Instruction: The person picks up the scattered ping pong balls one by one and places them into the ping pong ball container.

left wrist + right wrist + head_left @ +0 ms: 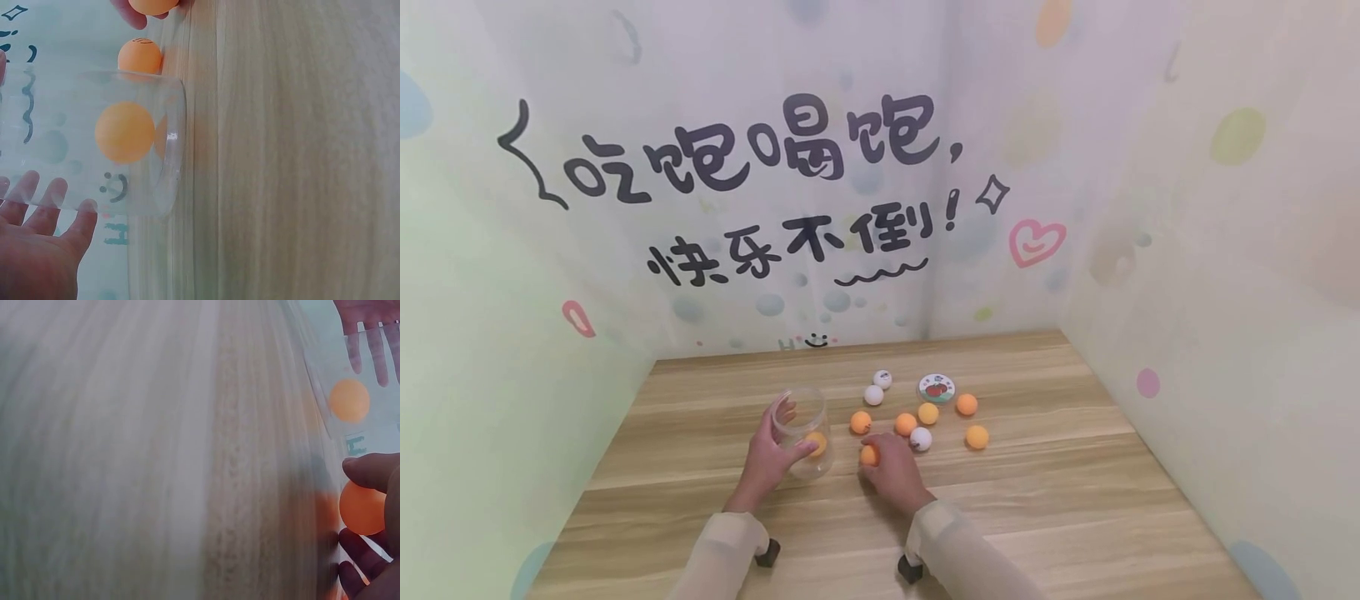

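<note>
Head view: left hand (767, 457) is wrapped round the clear jar (808, 415), thumb on the near side, fingers round the far left wall. Jar sits left of centre on or just over the desk (1075, 500); can't tell if the base touches. One yellow-orange ball (816, 443) inside, low down. Right hand (897, 472) pinches the orange ball (869, 455), just right of the jar, at the left side of that hand; ball is outside the jar. Printed orange ball (861, 422) lies just beyond it. Two white balls (873, 396) farther off, round printed disc (936, 388) to their right. A third white ball (921, 439) and more orange and yellow ones spread right.

Left wrist view: fingertips press the jar wall, palm apart from it. Ball inside sits near the base end. Printed orange ball shows past the jar, held ball beyond, partly cut off.

Right wrist view: thumb and fingers clamp the held ball from opposite sides. Jar and its single ball near it, not touching.
</note>
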Available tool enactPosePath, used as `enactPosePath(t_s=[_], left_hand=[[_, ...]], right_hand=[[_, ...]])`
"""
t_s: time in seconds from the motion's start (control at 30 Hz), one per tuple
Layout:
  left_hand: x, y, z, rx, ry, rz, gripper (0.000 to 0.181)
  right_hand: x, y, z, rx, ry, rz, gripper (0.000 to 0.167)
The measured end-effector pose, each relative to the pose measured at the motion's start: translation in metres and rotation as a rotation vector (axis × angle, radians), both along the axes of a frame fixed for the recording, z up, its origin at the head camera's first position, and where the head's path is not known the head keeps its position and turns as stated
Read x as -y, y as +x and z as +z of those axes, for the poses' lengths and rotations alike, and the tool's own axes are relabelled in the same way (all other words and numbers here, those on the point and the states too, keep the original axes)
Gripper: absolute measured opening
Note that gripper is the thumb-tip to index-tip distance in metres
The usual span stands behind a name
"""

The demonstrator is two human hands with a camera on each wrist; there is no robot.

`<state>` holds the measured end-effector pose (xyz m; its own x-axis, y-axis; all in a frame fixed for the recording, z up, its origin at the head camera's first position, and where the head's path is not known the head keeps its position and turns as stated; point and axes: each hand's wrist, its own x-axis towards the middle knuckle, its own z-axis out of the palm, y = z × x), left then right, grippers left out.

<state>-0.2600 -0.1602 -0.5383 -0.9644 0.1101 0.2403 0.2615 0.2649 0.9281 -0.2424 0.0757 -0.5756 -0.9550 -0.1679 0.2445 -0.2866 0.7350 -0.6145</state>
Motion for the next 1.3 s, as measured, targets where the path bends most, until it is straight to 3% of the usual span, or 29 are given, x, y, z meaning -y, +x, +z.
enactPosePath(t_s=[0.93,1.3], left_hand=[[0.002,0.003,-0.002,-0.018,-0.02,0.039,0.091],[-0.002,0.001,-0.001,-0.02,-0.019,0.026,0.09]], right_hand=[[0.017,0.003,0.017,-0.067,-0.238,0.042,0.042],[0.026,0.003,0.033,-0.202,-0.322,-0.013,0.05]])
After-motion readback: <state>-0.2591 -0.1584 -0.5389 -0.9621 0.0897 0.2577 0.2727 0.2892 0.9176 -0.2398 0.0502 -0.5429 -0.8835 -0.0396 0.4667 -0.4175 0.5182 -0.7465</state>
